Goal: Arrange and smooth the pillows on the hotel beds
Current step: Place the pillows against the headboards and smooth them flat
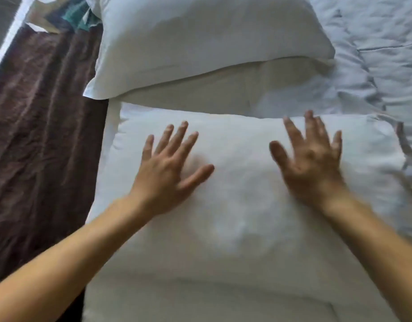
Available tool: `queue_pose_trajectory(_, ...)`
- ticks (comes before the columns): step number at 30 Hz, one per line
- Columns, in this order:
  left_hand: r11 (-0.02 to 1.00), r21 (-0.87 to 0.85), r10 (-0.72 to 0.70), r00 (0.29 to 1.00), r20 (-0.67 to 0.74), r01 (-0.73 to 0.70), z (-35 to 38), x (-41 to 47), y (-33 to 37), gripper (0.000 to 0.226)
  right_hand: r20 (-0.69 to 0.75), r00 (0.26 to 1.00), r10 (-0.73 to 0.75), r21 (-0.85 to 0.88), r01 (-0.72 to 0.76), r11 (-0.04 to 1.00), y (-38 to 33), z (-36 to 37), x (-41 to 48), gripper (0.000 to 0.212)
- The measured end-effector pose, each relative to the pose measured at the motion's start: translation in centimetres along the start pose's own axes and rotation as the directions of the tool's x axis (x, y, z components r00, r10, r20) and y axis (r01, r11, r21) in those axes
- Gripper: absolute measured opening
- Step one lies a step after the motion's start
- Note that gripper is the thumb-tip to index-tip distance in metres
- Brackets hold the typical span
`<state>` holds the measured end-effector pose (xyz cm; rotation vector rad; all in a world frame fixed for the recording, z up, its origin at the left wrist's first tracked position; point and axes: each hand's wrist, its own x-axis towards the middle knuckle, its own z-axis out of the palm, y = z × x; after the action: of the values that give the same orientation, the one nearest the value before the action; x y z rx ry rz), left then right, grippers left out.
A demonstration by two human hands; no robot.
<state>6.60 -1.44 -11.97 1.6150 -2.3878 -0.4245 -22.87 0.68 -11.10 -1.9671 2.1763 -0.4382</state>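
A white pillow (242, 205) lies flat on the bed right below me. My left hand (170, 166) rests palm down on its left half with the fingers spread. On the right half my right hand (309, 156) is also palm down with fingers apart, and it is blurred by motion. Neither hand holds anything. A second white pillow (207, 40) lies further away, near the top of the view, with a strip of white sheet (200, 98) between the two pillows.
A rumpled white duvet (381, 66) covers the bed to the right of the pillows. Left of the bed hangs or lies a dark brown wrinkled fabric (42, 117). At the top left sit a bright strip and some teal cloth (79, 17).
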Motion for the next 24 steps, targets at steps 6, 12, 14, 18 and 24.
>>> queue_pose_trajectory(6, 0.937, 0.258, 0.219, 0.971, 0.091, -0.235, 4.6, -10.7, -0.9, 0.090, 0.155, 0.949, -0.274, -0.241, 0.305, 0.921, -1.3, 4.8, -12.3, 0.074)
queue_pose_trajectory(12, 0.959, 0.282, 0.013, 0.995, 0.097, -0.040, 4.7, -16.2, -3.5, 0.105, 0.122, 0.988, 0.099, -0.242, -0.067, 0.968, 3.2, 2.4, -16.5, 0.086)
queue_pose_trajectory(14, 0.962, 0.255, 0.081, 0.993, 0.090, -0.101, 5.1, -16.3, -1.7, 0.118, 0.100, 0.993, -0.055, -0.174, 0.072, 0.982, -0.6, 3.6, -16.8, 0.093)
queue_pose_trajectory(18, 0.938, 0.329, 0.065, 0.989, 0.130, -0.105, 6.7, -16.5, -0.6, 0.125, 0.152, 0.959, -0.239, -0.290, 0.275, 0.917, -2.1, 7.3, -18.2, 0.122)
queue_pose_trajectory(24, 0.844, 0.352, -0.465, 0.879, 0.107, 0.404, 5.7, -21.1, -5.9, 0.120, 0.219, 0.964, 0.149, -0.481, -0.027, 0.876, 12.0, 4.6, -22.5, 0.137)
